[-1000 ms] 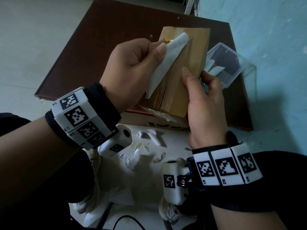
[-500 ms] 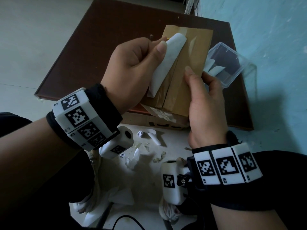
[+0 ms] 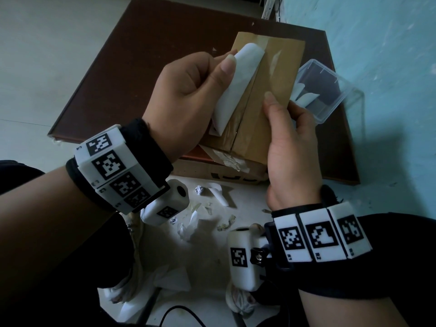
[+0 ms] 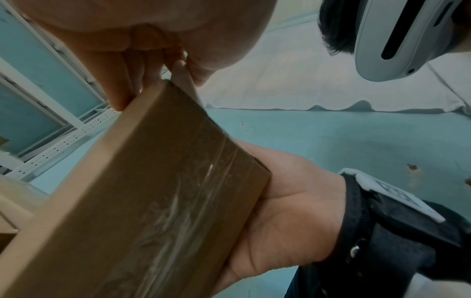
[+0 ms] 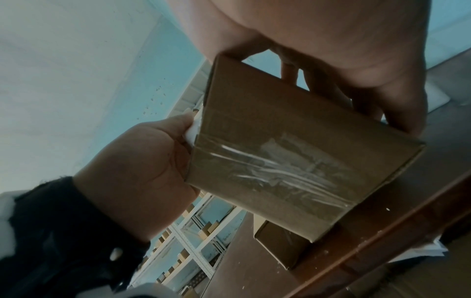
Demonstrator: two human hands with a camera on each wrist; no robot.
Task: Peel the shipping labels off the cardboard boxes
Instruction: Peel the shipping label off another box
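Paper bits [image 3: 188, 230] are seen on the floor, nearest. The cardboard box [image 3: 262, 114] is held up by the right hand [image 3: 292, 152]. Its white label [image 3: 236, 86] is pinched in the left hand [image 3: 188, 95] fingers. A clear tub [image 3: 330, 95] is seen beyond

Box: a small brown cardboard box [image 3: 264, 100], held up in the air and tilted, with shiny clear tape along its top and a crinkly taped end.
Label: a white shipping label [image 3: 233, 88], curled over with its blank back showing. Most of it is lifted off the left side of the box top. Its low end still sticks.
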